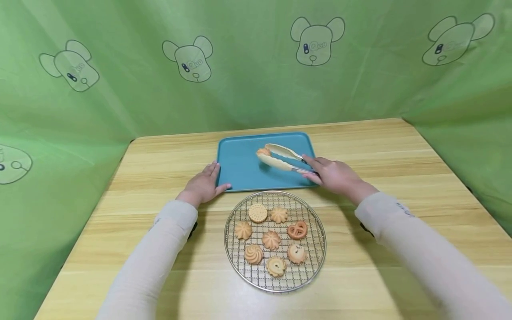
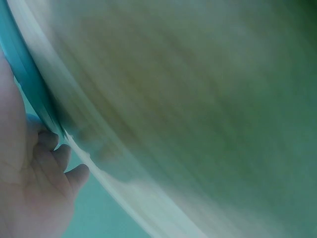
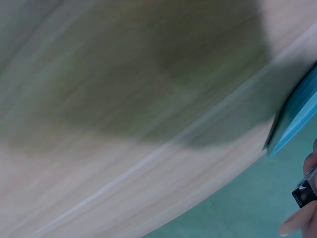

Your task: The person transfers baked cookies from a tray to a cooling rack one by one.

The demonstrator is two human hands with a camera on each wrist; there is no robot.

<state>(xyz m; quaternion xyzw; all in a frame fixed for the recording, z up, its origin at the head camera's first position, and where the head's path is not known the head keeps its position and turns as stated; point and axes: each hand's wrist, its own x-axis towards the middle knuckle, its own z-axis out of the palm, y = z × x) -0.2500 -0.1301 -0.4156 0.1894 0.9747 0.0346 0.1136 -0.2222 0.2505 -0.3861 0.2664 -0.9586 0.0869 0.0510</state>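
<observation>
My right hand (image 1: 336, 176) grips a pair of tongs (image 1: 275, 162) with cream tips and metal arms. Between the tips is a small golden cookie (image 1: 263, 151), held over the blue tray (image 1: 240, 166), with a shadow below it. At the tray's near left corner rests my left hand (image 1: 202, 184), fingers extended along the side and thumb over the front rim. In the left wrist view its fingers (image 2: 63, 157) lie by the tray's edge. A black end of the tongs (image 3: 303, 194) shows in the right wrist view beside part of the right hand.
In front of the tray, a round wire rack (image 1: 276, 291) holds several cookies, among them a pretzel-shaped one (image 1: 298, 230) and a swirled one (image 1: 254, 254). Everything stands on a wooden table (image 1: 400, 178). Green curtains (image 1: 256, 98) with printed bear heads hang behind and at both sides.
</observation>
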